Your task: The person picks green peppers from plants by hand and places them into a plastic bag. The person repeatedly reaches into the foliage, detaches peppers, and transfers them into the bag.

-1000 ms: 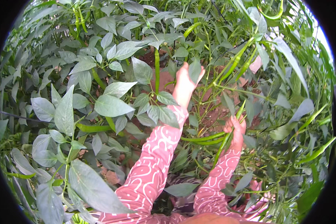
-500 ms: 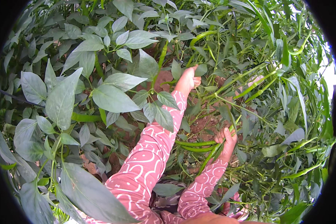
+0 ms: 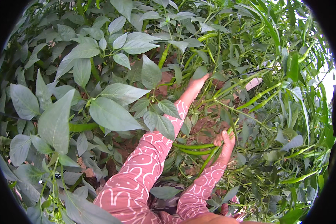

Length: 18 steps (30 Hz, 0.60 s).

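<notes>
Several long green chili peppers [image 3: 198,152] are bunched in my right hand [image 3: 224,143], whose fingers close around them; some stick out to the left, others slant downward. My left arm, in a pink patterned sleeve, stretches forward among the pepper plants. At its end my left hand [image 3: 198,83] is partly covered by a leaf [image 3: 200,71], and its fingers are mostly hidden. Close to it, on the left, a green chili pepper [image 3: 163,56] hangs from a plant. Another pepper [image 3: 211,55] hangs just beyond the hand.
Dense pepper plants surround both arms, with big leaves [image 3: 114,114] on the left nearest to me. More peppers [image 3: 259,96] hang on stems at the right. Brown soil [image 3: 205,127] shows between the plants. A thin dark line [image 3: 246,74] runs through the stems beyond my hands.
My left hand has shifted a little to the right and its fingers have gone behind the leaf. The right hand keeps its bunch of peppers in nearly the same place.
</notes>
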Motion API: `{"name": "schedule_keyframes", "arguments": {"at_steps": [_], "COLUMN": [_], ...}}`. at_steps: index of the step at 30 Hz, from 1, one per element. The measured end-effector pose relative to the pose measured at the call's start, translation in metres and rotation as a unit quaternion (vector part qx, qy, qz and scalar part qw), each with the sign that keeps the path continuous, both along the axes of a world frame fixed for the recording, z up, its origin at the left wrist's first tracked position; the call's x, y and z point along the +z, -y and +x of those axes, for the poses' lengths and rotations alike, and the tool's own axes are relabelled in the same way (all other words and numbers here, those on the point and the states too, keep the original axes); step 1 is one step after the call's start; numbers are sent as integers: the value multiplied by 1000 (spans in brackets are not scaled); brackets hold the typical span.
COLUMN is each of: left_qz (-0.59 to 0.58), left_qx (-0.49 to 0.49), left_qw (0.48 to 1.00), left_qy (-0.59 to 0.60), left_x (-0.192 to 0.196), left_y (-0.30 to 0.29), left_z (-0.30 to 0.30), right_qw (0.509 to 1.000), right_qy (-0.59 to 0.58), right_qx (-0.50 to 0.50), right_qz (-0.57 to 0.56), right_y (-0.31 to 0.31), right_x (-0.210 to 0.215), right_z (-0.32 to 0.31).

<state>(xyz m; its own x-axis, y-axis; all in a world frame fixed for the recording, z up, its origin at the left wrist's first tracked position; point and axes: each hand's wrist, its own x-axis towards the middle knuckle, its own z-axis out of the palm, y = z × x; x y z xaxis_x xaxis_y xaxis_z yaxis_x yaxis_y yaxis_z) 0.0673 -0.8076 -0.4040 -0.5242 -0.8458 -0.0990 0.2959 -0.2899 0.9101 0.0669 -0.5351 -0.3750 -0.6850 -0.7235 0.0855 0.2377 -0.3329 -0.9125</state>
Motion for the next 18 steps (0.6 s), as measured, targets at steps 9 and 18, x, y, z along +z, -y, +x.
{"name": "schedule_keyframes", "arguments": {"at_steps": [9,18], "left_qz": [1,39], "left_qx": [-428,-421], "left_qw": [886,879], "left_qy": [-177,-220], "left_x": [60,73], "left_y": [7,3], "left_z": [27,39], "right_qw": [997,994], "right_qy": [-26,-63], "right_qx": [-66,-80], "right_qz": [41,50], "right_y": [-1,-4], "right_x": [-5,-27], "right_z": [-4,-25]}}
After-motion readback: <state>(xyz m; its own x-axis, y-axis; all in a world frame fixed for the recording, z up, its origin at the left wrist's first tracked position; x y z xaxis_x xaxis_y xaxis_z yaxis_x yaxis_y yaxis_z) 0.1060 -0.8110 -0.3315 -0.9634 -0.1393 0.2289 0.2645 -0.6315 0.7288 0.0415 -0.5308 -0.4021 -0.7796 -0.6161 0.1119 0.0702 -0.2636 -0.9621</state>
